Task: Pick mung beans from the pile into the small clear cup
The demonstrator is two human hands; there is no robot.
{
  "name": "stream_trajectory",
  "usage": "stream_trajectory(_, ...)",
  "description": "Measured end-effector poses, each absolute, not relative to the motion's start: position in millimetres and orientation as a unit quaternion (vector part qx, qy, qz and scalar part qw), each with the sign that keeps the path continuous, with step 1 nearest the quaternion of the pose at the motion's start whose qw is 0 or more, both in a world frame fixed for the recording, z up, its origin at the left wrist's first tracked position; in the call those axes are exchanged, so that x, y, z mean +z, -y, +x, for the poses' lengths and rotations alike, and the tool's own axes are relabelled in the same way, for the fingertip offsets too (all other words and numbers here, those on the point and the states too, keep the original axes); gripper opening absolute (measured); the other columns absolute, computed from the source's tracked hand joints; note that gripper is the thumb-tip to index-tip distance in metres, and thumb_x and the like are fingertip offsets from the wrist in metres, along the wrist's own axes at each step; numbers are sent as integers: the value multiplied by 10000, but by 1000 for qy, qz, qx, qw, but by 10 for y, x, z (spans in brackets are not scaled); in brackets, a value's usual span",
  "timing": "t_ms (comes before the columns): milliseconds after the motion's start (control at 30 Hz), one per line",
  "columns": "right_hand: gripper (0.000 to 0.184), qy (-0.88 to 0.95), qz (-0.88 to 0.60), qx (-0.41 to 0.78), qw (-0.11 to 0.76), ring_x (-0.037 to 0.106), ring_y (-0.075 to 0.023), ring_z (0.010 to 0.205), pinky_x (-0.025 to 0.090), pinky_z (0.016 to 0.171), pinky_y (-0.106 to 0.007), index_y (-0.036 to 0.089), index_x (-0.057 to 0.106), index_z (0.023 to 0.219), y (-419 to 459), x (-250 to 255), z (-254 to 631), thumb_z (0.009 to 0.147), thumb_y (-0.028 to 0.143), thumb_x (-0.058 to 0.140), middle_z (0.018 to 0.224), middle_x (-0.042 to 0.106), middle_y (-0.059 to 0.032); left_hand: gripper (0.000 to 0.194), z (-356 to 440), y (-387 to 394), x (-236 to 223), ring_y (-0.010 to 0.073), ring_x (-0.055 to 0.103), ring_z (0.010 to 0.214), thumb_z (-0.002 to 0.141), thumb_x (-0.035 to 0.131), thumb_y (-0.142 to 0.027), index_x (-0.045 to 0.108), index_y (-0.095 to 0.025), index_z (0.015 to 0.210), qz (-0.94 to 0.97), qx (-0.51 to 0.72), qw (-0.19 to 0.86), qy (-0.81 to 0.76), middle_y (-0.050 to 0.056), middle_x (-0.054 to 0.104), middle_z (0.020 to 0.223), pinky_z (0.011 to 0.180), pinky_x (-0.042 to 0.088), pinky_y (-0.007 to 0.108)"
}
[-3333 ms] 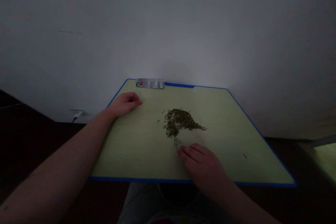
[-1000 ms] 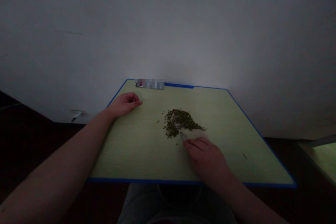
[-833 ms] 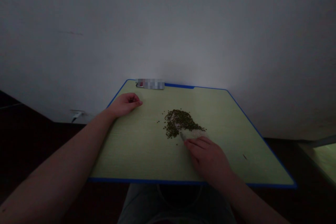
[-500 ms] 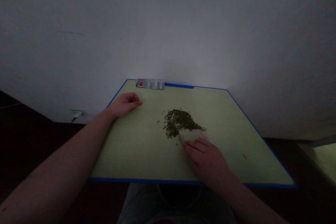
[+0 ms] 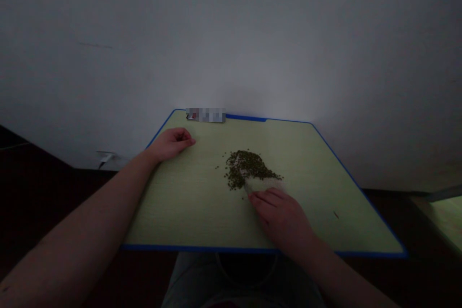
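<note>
My left hand (image 5: 172,143) rests on the left part of the table with its fingers curled in and the thumb stretched towards the fingertips. Its hollow is dark, and I cannot make out what is inside. On the near side of a loose heap of small green beans (image 5: 245,166), my right hand (image 5: 279,211) is closed, fingertips pressed together on a pale, see-through flat piece (image 5: 263,184). The piece touches the near edge of the heap, and its lower part is hidden by my fingers. Some paler patches show among the beans, and a few beans lie scattered to the left.
The pale table (image 5: 187,211) has a blue rim and stands against a grey wall (image 5: 231,33). A flat, blurred-out item (image 5: 207,115) lies at its back left edge. A small dark sliver (image 5: 336,214) lies at the right. A white plug (image 5: 106,158) sits low on the wall.
My right hand has shifted very slightly to the left with the pale piece. My left hand and the bean heap look the same.
</note>
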State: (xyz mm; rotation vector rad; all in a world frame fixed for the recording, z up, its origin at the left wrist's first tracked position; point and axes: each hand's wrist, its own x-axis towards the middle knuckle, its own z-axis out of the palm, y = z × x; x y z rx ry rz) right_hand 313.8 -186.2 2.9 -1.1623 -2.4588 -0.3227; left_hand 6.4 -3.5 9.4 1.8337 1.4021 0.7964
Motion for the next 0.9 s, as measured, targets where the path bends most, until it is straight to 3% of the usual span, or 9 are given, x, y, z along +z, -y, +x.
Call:
stream_trajectory(433, 321, 854, -479, -144, 148, 660, -240, 836, 553, 757, -347, 99, 719, 1040, 1964, -18, 3229, 767, 12, 575, 961, 748, -114, 248, 68, 35, 86, 92, 415, 528, 673, 645, -407, 567, -173, 689, 704, 306, 338, -545, -35, 481, 577, 514, 336, 240)
stream_trajectory(733, 250, 859, -438, -32, 264, 690, -189, 807, 563, 807, -330, 123, 722, 985, 1911, 74, 3402, 879, 90, 499, 937, 761, -74, 243, 58, 15, 70, 94, 418, 521, 676, 649, -402, 574, -170, 688, 712, 302, 330, -541, -35, 481, 575, 508, 340, 244)
stream_trajectory(900, 238, 859, -428, -2, 282, 695, -179, 784, 569, 784, -324, 157, 727, 962, 1735, 113, 3338, 893, 117, 503, 884, 766, -48, 253, 50, 15, 62, 90, 408, 517, 678, 656, -407, 564, -171, 679, 711, 310, 335, -535, -39, 469, 563, 500, 334, 236)
